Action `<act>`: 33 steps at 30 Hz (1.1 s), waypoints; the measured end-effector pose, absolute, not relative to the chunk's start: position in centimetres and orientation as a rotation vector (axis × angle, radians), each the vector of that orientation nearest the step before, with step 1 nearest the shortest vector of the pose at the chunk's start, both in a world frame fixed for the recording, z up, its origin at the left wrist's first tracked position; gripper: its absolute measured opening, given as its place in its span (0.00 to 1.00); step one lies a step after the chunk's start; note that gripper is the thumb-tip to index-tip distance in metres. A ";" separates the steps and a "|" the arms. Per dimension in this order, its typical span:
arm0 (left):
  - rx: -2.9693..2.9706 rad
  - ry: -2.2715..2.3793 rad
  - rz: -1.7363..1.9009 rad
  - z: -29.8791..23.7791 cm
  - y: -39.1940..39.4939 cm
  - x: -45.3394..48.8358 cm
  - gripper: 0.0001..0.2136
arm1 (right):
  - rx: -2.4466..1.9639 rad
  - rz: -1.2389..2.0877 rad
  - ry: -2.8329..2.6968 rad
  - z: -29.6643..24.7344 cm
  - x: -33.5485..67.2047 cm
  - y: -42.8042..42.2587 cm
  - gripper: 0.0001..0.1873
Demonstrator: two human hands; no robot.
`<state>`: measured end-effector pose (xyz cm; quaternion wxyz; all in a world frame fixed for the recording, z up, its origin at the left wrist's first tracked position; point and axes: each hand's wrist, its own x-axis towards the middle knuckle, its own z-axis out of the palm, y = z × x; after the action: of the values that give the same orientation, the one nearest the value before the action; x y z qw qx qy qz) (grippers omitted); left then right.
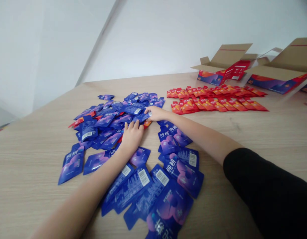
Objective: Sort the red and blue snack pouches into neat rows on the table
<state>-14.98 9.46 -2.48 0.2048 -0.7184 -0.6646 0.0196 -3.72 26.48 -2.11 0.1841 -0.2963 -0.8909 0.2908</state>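
Right grip (155, 113) flat on blue sachet (141, 117), axis sideways; left (132, 136) spread on pile (106, 119).

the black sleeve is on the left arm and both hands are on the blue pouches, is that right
Not quite: the black sleeve is on the right arm, not the left, as the head view shows. The rest stands: the left hand and the right hand are both on the blue pouches.
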 end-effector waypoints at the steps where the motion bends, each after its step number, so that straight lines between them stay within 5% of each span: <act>1: -2.012 -1.833 0.025 -2.3 9.5 -15.2 0.15 | -0.831 0.846 -2.514 -1.9 -3.6 26.6 0.24; 8: -1.958 -1.885 -0.544 2.8 8.2 -16.6 0.12 | -0.697 1.034 -2.424 1.2 -2.5 26.0 0.13; 13: -1.866 -2.100 -0.960 6.6 7.8 -15.1 0.09 | -0.280 1.279 -2.301 5.4 1.5 23.3 0.15; 18: -2.203 -2.226 -1.476 6.6 9.3 -11.5 0.12 | -0.397 1.034 -2.212 7.5 7.9 20.9 0.06; 25: -2.367 -1.995 -1.208 5.3 11.4 -6.0 0.12 | -0.642 1.381 -2.162 6.1 17.2 20.3 0.08; 30: -2.451 -2.025 -1.314 5.0 12.7 -2.4 0.14 | -0.721 0.835 -2.218 5.4 20.5 19.8 0.03; 33: -2.482 -1.966 -1.160 4.5 13.3 -2.1 0.15 | -0.904 0.538 -2.176 5.0 22.9 21.8 0.11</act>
<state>-2.06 13.31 4.49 -0.1153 -0.7312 -0.5791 -0.3418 22.86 21.77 5.04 0.3545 -0.3497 -0.8419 0.2081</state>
